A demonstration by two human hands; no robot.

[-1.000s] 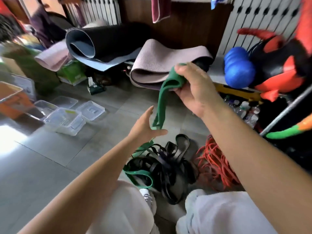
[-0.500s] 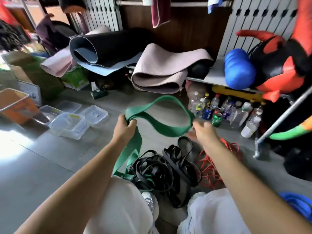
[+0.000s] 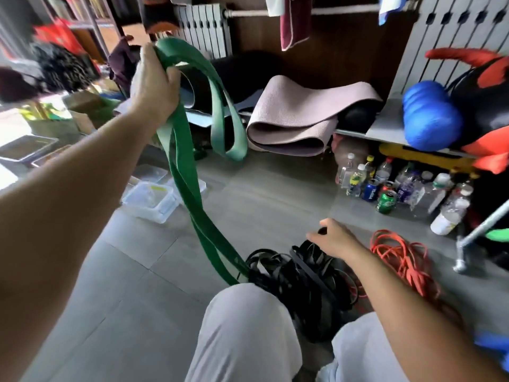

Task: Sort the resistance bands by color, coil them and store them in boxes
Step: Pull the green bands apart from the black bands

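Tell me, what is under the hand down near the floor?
A tangled pile of black bands lies under the right hand, with orange bands beside it. The hand hides the part right below it, so whether it grips a band cannot be seen.

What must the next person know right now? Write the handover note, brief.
Left hand: raised, grips the green band in loose loops; its lower end trails into the black bands.
Right hand: low on the black pile; grip unclear.
Orange bands lie heaped right of it; clear boxes sit at left.
Done: green partly pulled free.
Left: coil it, box it, then black and orange.
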